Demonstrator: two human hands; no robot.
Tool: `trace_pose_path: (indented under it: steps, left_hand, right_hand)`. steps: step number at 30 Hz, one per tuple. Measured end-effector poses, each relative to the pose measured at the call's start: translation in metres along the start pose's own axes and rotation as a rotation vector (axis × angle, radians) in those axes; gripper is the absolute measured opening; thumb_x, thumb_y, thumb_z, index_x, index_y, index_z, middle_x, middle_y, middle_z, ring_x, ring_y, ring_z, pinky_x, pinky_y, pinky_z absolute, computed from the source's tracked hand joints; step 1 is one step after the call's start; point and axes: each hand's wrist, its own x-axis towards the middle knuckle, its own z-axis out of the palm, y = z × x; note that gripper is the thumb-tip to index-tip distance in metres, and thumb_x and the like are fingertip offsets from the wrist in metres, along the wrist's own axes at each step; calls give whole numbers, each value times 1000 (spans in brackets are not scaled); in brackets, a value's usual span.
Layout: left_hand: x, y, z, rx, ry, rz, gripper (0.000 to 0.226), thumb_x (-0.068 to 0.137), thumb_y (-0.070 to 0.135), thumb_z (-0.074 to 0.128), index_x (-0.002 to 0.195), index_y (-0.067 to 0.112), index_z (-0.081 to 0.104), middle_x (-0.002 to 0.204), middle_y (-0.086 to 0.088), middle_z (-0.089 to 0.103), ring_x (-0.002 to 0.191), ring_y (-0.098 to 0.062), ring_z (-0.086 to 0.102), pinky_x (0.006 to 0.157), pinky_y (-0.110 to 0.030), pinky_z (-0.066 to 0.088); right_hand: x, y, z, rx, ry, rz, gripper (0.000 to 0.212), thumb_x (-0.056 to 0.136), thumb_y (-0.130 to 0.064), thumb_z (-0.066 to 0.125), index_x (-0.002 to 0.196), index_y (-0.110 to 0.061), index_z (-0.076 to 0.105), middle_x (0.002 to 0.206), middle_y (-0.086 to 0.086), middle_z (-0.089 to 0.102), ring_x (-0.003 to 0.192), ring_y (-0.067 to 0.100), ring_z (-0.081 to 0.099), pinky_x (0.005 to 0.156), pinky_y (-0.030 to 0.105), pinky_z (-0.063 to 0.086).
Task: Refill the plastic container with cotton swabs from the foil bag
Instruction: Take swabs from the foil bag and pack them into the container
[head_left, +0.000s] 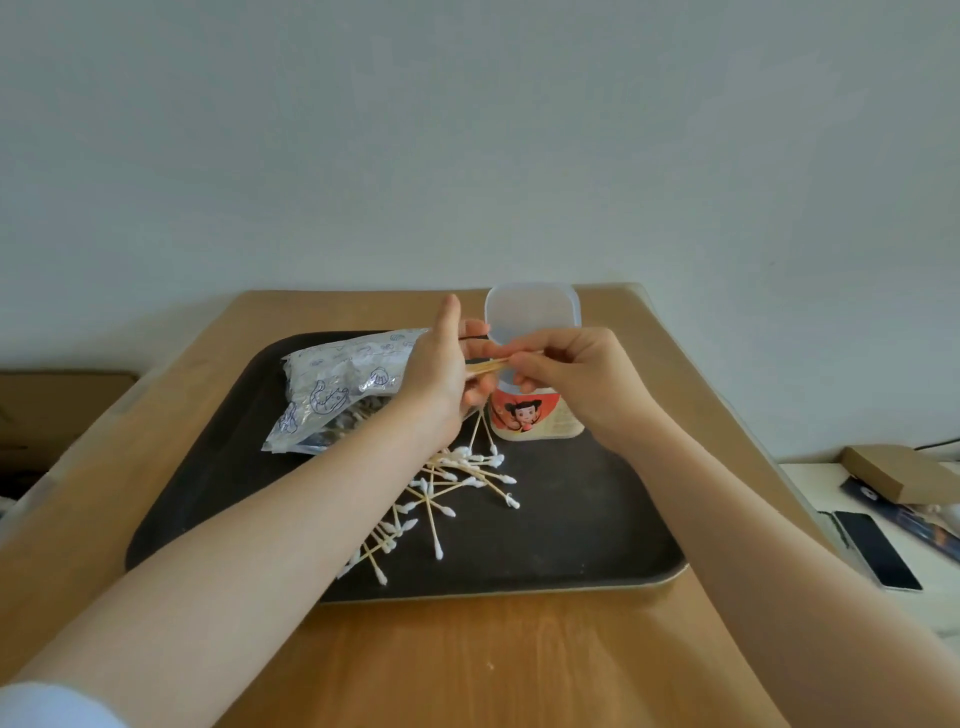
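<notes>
Your left hand (441, 371) and right hand (563, 374) both pinch a small bundle of swabs (485, 365) between them. The container (535, 415) stands just behind your right hand, and the bag (337, 384) lies just left of your left hand.

Head-worn view, forward-down, close over tray (597, 545)

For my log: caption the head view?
Both hands hold swabs over the open container; more litter the tray.

1. Plain pale wall (467, 130), evenly lit.
2. Wooden table (467, 665) set against the wall.
3. White side surface (810, 483) at right.
4. Brown box (57, 410) at left.
</notes>
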Motion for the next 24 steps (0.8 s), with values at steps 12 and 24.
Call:
trace_pose_path:
  steps: [12,24]
  left_hand:
    - [33,-31,-5,1591,-260,649,23,85,45,58,102,32,68,115,16,56,120,-12,31,91,-33,12]
    - [41,-42,-10,1445,-267,743,24,86,38,59,104,24,69,102,10,62,115,-13,33,90,-31,20]
  right_hand:
    - [62,10,-63,-1050,-185,-99,16,90,-15,56,98,-16,70,95,1,68,81,14,59,81,25,52]
    - [54,12,-32,-903,-491,247,39,97,-37,35,108,-12,63,105,9,63,98,25,59,84,33,45]
